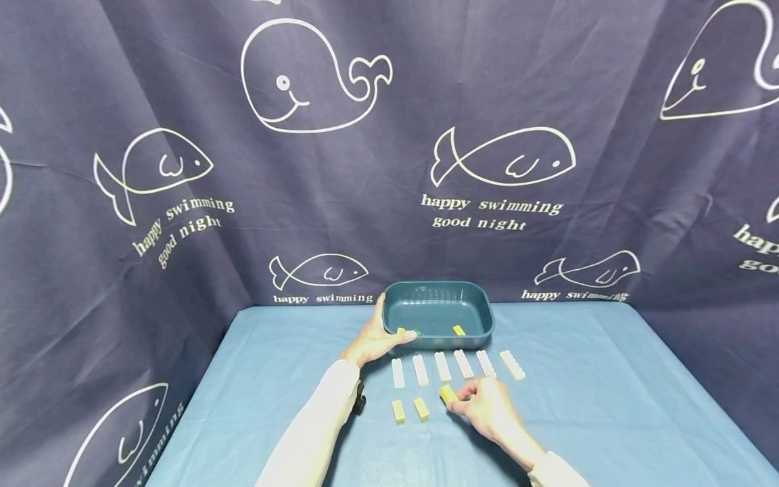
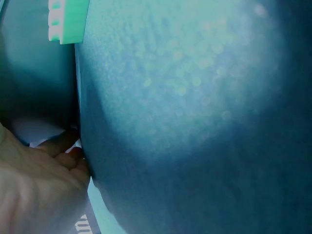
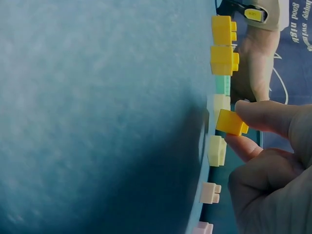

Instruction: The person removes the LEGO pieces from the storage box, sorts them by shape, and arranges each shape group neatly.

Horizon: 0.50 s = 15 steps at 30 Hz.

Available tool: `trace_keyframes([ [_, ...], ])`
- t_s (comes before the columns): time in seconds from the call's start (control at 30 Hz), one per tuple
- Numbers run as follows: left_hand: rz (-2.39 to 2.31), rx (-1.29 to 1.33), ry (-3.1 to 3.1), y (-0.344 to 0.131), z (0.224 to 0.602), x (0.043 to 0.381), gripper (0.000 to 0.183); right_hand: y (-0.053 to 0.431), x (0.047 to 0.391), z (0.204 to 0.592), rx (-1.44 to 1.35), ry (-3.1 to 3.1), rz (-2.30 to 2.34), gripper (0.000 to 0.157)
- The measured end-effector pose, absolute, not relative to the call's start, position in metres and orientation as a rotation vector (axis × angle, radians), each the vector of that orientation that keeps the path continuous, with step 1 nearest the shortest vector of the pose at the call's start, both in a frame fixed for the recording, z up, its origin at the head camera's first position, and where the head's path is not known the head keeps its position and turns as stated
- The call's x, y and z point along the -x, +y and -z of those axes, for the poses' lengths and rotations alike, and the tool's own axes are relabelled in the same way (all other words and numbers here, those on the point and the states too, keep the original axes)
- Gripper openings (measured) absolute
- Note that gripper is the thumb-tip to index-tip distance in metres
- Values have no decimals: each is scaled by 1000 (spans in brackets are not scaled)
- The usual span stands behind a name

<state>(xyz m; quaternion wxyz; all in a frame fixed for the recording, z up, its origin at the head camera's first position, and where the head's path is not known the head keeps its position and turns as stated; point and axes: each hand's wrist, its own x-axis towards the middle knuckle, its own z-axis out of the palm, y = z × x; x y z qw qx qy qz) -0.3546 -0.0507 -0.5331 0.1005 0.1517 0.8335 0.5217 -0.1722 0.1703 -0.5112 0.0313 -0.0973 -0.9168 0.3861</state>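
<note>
Right hand [image 1: 489,408] pinches yellow building brick [image 1: 447,393] at its left, long axis roughly fore-aft; left hand [image 1: 375,341], farther off, grips teal bin [image 1: 439,343].

A dark navy curtain [image 1: 341,210] bears white whale [image 1: 307,78] and fish [image 1: 503,157] outlines and lettering [image 1: 491,205] across the upper frame. Below, the bench [image 1: 584,406] is light blue, the tub [image 1: 438,292] teal, the sleeve [image 1: 313,426] at lower left white; at lower centre, bricks [image 1: 421,408] are yellow.
</note>
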Motion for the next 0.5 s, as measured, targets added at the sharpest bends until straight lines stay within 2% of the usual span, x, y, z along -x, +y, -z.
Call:
trace_keyframes([
  [0.5,-1547,-455,2463,-50,537,358,128,167,168,518,294,-2833,-1140,23],
])
